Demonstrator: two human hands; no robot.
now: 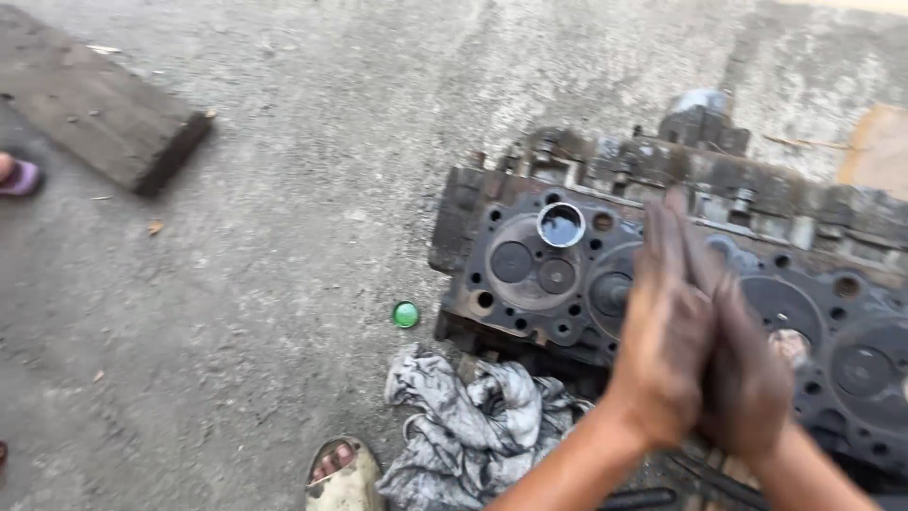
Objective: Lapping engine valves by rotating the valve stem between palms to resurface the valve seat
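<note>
A dirty black cylinder head (530, 274) lies on the concrete floor, its valve side facing up. Above its middle, my left hand (662, 322) and my right hand (752, 378) are pressed flat, palm against palm, with fingers straight and pointing away from me. Both are smeared with dark grease. Anything between the palms is hidden. A small round metal cup (561, 224) holding dark liquid stands on the head, to the left of my hands.
A crumpled grey rag (473, 426) lies against the head's near edge, beside a sandalled foot (340, 468). A green cap (406, 314) sits on the floor. A wooden plank (104, 109) lies far left, with another person's foot (17, 176) at the edge.
</note>
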